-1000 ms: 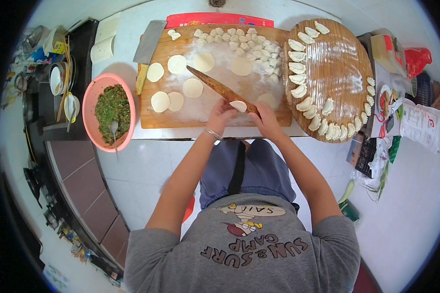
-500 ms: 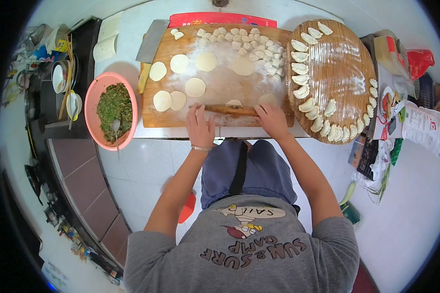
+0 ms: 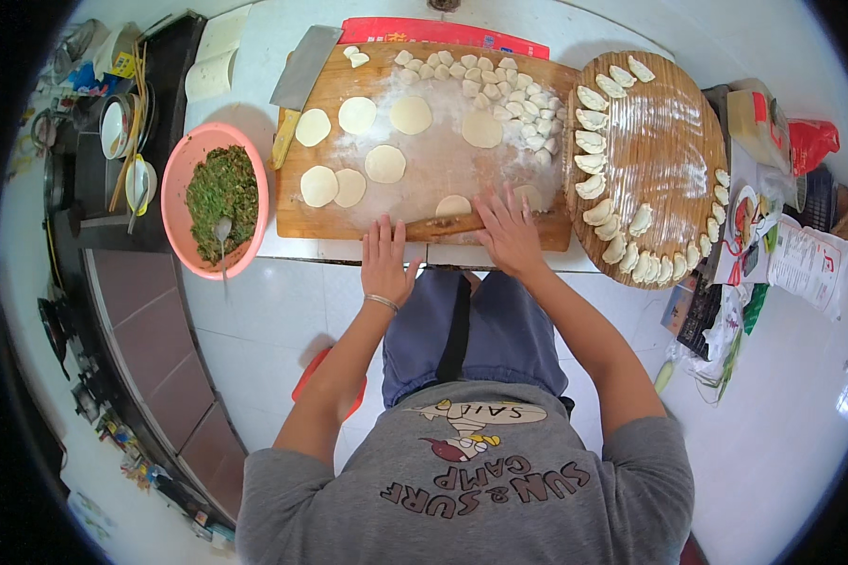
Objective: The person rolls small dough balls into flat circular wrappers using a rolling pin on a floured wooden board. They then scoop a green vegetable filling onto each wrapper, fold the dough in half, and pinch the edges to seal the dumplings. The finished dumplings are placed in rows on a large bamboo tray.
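A wooden rolling pin lies crosswise near the front edge of the floury wooden board. My left hand rests flat over its left end, fingers stretched forward. Across the right end lies my right hand, its fingers spread and pointing away from me. Just beyond the pin is a small dough round, partly covered. Another dough piece sits by my right fingertips. Several rolled wrappers are spread over the board's left and middle. Small dough lumps crowd its far right.
A pink bowl of green filling with a spoon stands left. A cleaver lies at the board's far left corner. Folded dumplings ring a round wooden board on the right. Bags and packages lie farther right.
The rolling pin has come toward me, uncovering more of the dough round. My right hand now reaches further over the pin with its fingers spread. The view has shifted slightly.
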Tool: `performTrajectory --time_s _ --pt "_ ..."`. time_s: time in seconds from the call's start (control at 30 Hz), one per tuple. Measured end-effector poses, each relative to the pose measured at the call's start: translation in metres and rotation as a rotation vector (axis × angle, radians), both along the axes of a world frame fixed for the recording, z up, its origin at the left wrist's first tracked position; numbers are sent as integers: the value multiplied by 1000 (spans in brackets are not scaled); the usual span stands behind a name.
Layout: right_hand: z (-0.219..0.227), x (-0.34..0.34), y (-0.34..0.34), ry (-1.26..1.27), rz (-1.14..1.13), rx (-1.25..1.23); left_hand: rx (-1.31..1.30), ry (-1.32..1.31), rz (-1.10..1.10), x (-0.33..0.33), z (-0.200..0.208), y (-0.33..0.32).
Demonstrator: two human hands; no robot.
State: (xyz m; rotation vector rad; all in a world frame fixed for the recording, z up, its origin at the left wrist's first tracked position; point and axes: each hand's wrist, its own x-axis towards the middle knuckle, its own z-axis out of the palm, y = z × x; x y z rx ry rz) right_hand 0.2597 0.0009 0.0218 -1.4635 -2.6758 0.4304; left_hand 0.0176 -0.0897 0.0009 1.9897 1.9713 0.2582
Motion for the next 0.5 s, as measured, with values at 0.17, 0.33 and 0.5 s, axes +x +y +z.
performTrajectory --time_s 0.17,0.33,0.5 --pt "-11 -33 65 10 -119 213 123 86 154 -6 -1 76" --pt "-11 -4 22 -49 -46 82 -4 8 40 0 8 27" --pt "-7 2 10 -9 74 84 -8 21 39 0 -6 -5"
